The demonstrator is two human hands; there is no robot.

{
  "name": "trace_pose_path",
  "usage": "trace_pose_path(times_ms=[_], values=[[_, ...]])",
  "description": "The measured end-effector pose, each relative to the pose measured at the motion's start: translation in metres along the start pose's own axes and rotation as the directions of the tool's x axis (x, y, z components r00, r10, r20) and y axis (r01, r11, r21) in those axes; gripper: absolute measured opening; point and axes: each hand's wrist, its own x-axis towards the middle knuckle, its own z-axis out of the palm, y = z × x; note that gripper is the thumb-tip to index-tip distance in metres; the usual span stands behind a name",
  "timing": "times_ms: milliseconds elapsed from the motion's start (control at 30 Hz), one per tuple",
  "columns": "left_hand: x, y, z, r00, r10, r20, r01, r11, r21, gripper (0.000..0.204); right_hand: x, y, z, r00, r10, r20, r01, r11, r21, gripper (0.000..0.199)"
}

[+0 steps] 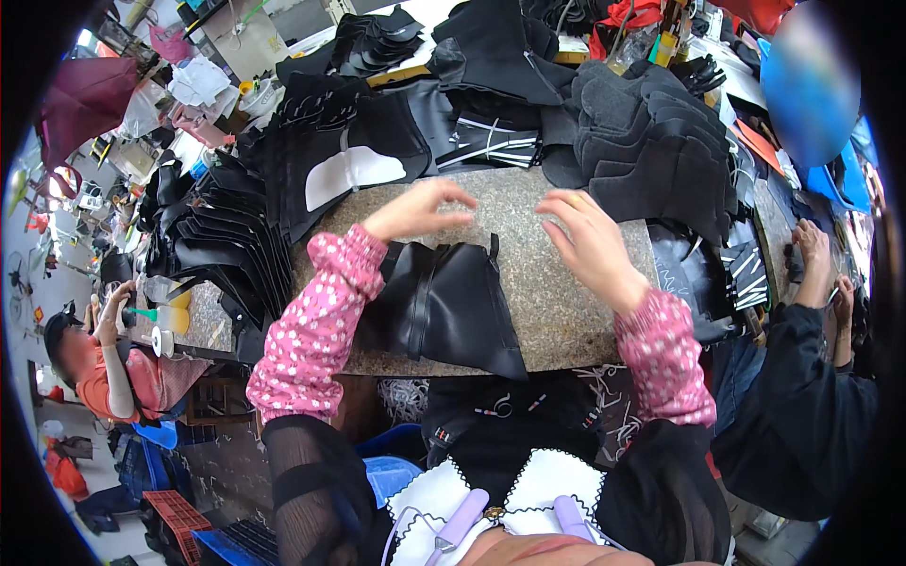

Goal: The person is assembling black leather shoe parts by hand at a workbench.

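Black panel (451, 307) partly hidden behind pink sleeve (311, 330) (co-worker's face (75, 354) blurred).

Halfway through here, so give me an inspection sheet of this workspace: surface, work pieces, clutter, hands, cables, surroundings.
Surface: speckled table, stacks along its far and left sides.
Work pieces: black piece with a seam, lying at the near edge.
Clutter: black stack at left; dark grey stack at far right.
Hands: left hand and right hand raised, open, apparently holding nothing.
Cables: nothing seen near the hands.
Surroundings: people at left and right.
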Motion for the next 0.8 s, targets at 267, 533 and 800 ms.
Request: trace_pose_path(times_ms=[267, 533, 800], values=[[0.051, -0.090, 0.012, 0.882, -0.200, -0.427, 0.414, 0.762, 0.497, 0.036, 0.099, 0.063, 0.140, 0.978, -0.188, -0.086, 0.163, 0.957, -0.239, 0.026], [0.046, -0.053, -0.016, 0.879, -0.209, -0.428, 0.376, 0.856, 0.354, 0.020, 0.102, 0.099, 0.171, 0.969, -0.103, -0.225, 0.053, 0.975, -0.218, 0.026], [0.001, -0.005, -0.074, 0.936, -0.186, -0.300, 0.259, 0.939, 0.226, 0.015, 0.104, 0.095, 0.161, 0.983, -0.044, -0.178, -0.003, 0.967, -0.254, 0.023]])
